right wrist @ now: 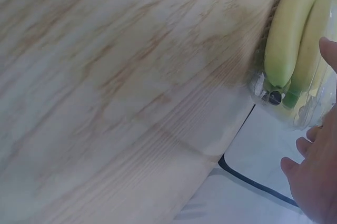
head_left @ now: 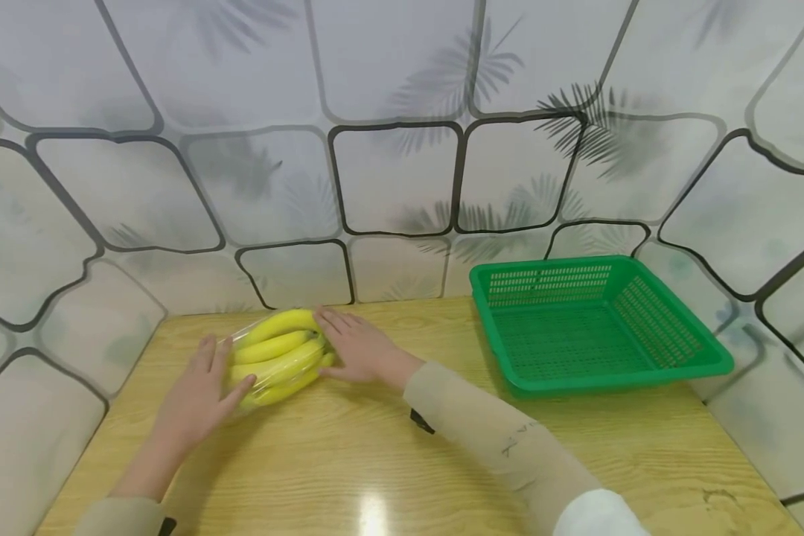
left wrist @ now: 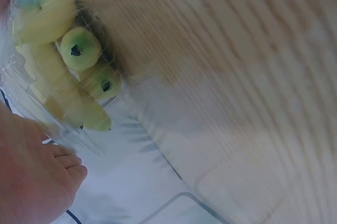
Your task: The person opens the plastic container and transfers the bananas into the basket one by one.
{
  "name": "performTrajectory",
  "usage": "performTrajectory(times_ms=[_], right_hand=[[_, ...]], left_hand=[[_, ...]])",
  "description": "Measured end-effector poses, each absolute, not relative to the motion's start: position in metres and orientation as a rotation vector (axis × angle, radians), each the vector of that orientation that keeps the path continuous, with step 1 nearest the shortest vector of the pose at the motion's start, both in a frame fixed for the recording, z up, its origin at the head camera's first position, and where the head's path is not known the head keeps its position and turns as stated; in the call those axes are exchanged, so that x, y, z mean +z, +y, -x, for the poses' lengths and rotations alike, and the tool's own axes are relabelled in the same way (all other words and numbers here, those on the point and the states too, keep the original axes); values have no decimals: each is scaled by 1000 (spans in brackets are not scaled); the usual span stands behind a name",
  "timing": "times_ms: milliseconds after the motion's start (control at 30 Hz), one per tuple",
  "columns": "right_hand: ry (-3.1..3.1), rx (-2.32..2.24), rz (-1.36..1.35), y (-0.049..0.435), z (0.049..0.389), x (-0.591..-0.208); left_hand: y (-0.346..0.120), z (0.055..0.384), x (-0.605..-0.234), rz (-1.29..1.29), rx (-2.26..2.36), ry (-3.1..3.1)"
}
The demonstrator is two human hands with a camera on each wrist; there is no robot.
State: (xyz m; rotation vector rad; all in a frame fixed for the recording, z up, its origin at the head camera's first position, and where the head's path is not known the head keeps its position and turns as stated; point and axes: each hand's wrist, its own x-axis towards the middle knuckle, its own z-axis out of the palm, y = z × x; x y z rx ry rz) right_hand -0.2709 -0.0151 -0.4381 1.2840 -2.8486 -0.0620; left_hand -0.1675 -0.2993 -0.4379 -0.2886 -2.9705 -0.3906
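On the wooden table at the left lies a clear plastic pack of yellow bananas (head_left: 278,356). My left hand (head_left: 197,394) grips its left end, thumb toward the near side and fingers toward the far side. From the opposite end my right hand (head_left: 358,346) holds the pack, its fingers over the far right corner and its thumb lower down. In the left wrist view, dark tips show on the bananas (left wrist: 50,74) behind the shiny plastic, with the left fingers (left wrist: 68,168) beside it. The right wrist view shows the bananas (right wrist: 287,29) near the right thumb (right wrist: 329,52).
A green plastic basket (head_left: 509,368) with slotted walls stands at the right of the wooden table (head_left: 321,461). Pale patterned sheeting (head_left: 395,179) rises behind the table and along both sides.
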Motion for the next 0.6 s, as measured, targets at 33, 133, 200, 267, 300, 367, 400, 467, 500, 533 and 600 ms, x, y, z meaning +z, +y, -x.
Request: performTrajectory(times_ms=[33, 133, 200, 267, 300, 367, 400, 467, 500, 533, 600], right_hand=[[-2846, -62, -1286, -13, 271, -438], [-2844, -59, -1289, -8, 271, -437], [-2845, -51, -1284, -4, 270, -436], [-2842, -50, -1277, 0, 270, -436], [-2839, -49, -1275, 2, 270, -436], [-2837, -42, -1265, 6, 269, -437], [-2838, -38, -1259, 8, 268, -438], [-2829, -29, -1251, 12, 268, -440], [-2826, -27, -1244, 14, 268, -441], [-2825, -24, -1236, 16, 267, -442], [-2811, -29, -1223, 20, 266, -444]], left_hand=[[-298, 168, -437, 292, -391, -2975], [-295, 170, -436, 304, -381, -2981], [-293, 172, -435, 315, -382, -2983], [-291, 174, -435, 329, -385, -2984], [-289, 175, -435, 336, -387, -2985], [-286, 177, -434, 350, -383, -2990], [-285, 178, -434, 355, -379, -2993], [-282, 180, -435, 365, -370, -2996], [-280, 181, -436, 372, -366, -2997], [-279, 182, -437, 379, -366, -2998], [-276, 184, -438, 394, -368, -2997]])
